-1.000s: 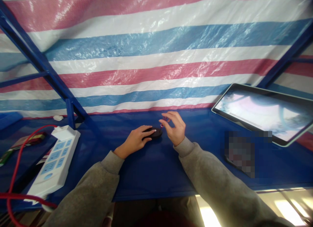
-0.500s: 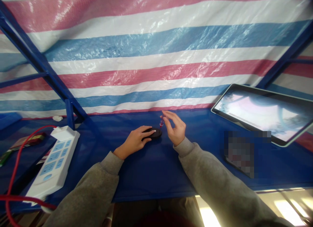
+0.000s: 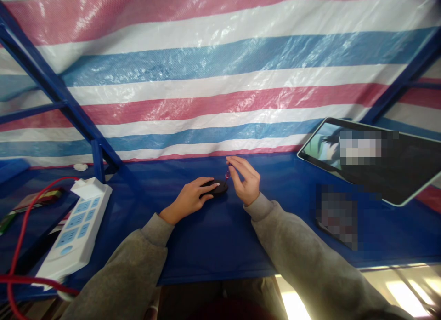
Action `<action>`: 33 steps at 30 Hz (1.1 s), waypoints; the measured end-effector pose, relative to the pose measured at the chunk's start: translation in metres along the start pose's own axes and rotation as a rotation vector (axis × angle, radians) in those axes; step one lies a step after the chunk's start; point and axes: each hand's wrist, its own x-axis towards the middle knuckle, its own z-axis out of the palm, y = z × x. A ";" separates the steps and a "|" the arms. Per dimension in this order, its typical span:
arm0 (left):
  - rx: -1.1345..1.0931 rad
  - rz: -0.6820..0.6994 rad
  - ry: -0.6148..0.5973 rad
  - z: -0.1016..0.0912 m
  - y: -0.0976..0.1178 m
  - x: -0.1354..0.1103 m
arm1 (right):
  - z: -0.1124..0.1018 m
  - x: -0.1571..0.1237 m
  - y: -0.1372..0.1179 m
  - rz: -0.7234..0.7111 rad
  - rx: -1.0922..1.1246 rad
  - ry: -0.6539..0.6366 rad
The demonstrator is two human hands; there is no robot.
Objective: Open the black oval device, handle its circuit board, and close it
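Right hand (image 3: 247, 184) has dropped slightly, grip pinching small red pin (image 3: 227, 174) above flat black oval pad (image 3: 216, 188); left hand (image 3: 190, 198) fingers spread flat on pad.

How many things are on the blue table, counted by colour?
Black: 2, the round pad under the left hand and the tablet.
White: 1, the power strip.
Red: 1, the small piece in the right hand.
Total: 4.
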 end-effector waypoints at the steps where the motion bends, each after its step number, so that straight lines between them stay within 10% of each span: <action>1: 0.000 -0.001 -0.001 0.000 0.000 0.000 | 0.000 0.000 0.000 0.009 0.003 0.007; 33: -0.024 0.004 -0.001 0.001 -0.001 0.000 | 0.000 -0.003 0.002 0.022 0.000 -0.016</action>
